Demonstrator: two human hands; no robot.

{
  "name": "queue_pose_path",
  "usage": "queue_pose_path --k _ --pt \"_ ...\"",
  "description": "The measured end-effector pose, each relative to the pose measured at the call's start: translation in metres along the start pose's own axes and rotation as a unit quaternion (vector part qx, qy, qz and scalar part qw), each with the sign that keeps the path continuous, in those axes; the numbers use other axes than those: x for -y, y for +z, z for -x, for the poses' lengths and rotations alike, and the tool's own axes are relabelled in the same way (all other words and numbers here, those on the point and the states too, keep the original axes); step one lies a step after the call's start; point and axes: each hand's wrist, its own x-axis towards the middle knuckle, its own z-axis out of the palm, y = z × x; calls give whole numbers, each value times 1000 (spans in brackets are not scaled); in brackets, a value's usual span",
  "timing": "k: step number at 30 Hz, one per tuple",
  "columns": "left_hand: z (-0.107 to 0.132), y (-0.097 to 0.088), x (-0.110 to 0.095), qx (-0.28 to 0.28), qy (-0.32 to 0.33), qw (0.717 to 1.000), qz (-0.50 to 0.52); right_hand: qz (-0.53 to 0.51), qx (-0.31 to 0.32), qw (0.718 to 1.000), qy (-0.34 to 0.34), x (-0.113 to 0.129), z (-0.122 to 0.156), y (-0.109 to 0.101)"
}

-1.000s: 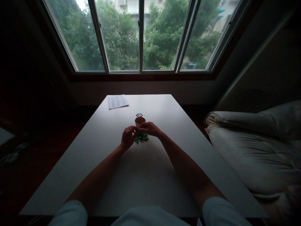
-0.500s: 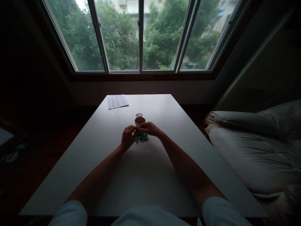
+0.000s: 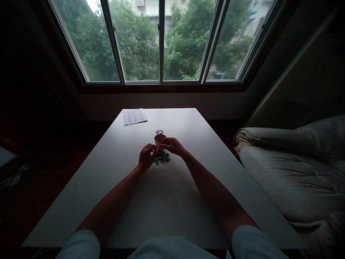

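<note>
A small heap of green, blue and yellow bits (image 3: 162, 157) lies in the middle of the white table (image 3: 161, 201). A little brown cup (image 3: 158, 138) stands just beyond the heap. My right hand (image 3: 172, 145) hovers at the cup's rim, fingertips pinched on a small piece I cannot make out. My left hand (image 3: 146, 157) rests on the table left of the heap, fingers curled; whether they hold anything is hidden.
A printed sheet of paper (image 3: 134, 116) lies at the table's far left corner. A small dark ring-shaped object (image 3: 159, 132) sits behind the cup. A padded white sofa (image 3: 296, 169) runs along the right. Windows (image 3: 161, 39) fill the far wall.
My right hand has lifted a little and moved up toward the cup's rim. My left hand has barely shifted.
</note>
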Motion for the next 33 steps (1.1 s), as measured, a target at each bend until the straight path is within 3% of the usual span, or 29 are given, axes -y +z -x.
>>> queue_pose_path --k 5,9,20,27,33 --pt "2 5 5 65 17 997 -33 28 -108 994 15 1 -4 0" --pt "3 7 5 94 39 993 -62 68 -157 985 36 -2 -7 -1" --pt "4 3 -3 176 125 975 -61 80 -193 977 31 -12 -6 -4" --pt "4 0 -7 186 137 970 -76 81 -203 975 42 -19 -7 -6" --pt "5 6 -1 189 141 972 -22 66 -208 973 71 -43 -8 -4"
